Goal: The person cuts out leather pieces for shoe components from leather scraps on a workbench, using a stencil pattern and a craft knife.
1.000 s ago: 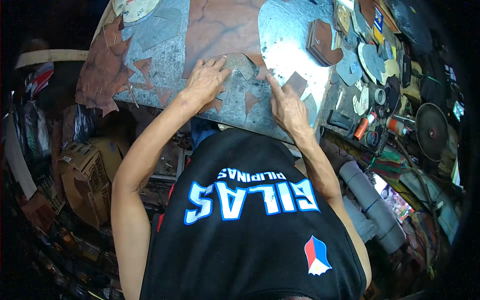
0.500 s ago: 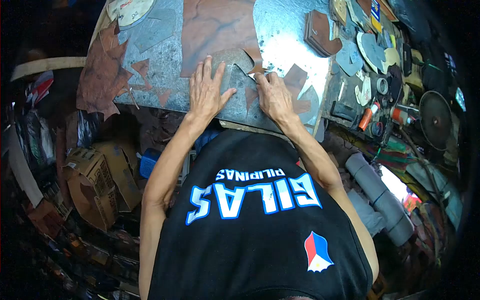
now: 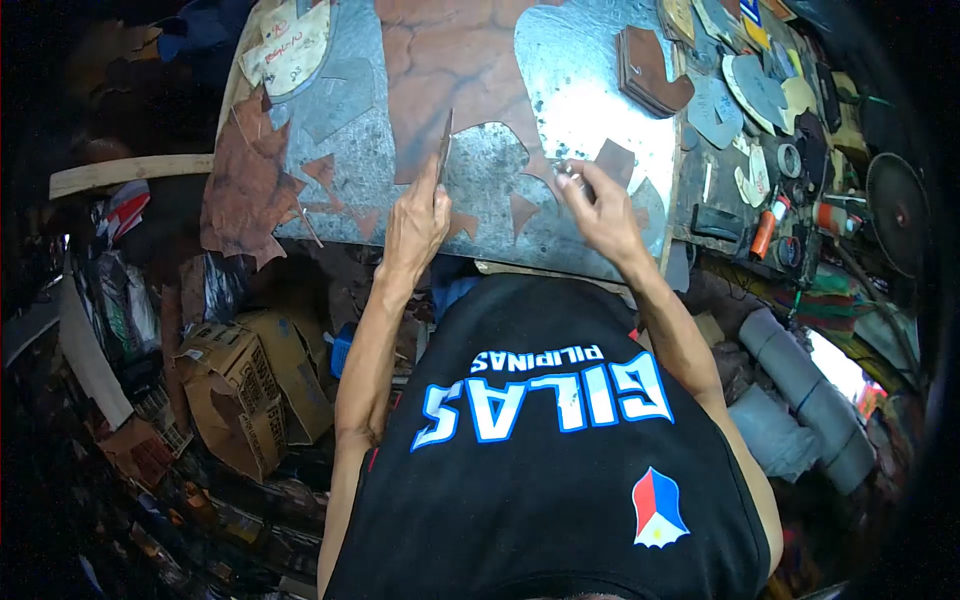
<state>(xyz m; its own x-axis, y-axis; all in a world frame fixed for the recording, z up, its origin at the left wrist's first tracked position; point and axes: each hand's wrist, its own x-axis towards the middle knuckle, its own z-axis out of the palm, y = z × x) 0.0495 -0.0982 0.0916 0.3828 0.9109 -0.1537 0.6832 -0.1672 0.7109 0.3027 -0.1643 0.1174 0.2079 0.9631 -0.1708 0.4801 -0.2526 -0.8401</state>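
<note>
My left hand (image 3: 418, 225) is closed on a cut leather piece (image 3: 446, 145), held up nearly edge-on above the table, so its outline is hard to read. Below it lies a large brown leather sheet (image 3: 455, 60) with dark streaks and a curved gap along its near edge. My right hand (image 3: 608, 222) is raised beside a narrow tail of that sheet. Its thumb and fingers pinch a small knife (image 3: 563, 170), mostly hidden by the fingers. Small triangular leather scraps (image 3: 523, 212) lie between my hands.
The metal-topped table (image 3: 345, 200) carries a ragged leather offcut (image 3: 245, 190) at left and a stack of cut brown pieces (image 3: 648, 75) at right. Patterns, a tape roll (image 3: 788, 160) and an orange tube (image 3: 765, 232) crowd the side bench. A fan (image 3: 898, 215) stands far right.
My left hand, flat on the piece before, has lifted it off the table and tilted it on edge. A curved opening now shows in the sheet. My right hand has moved away from the cut edge.
</note>
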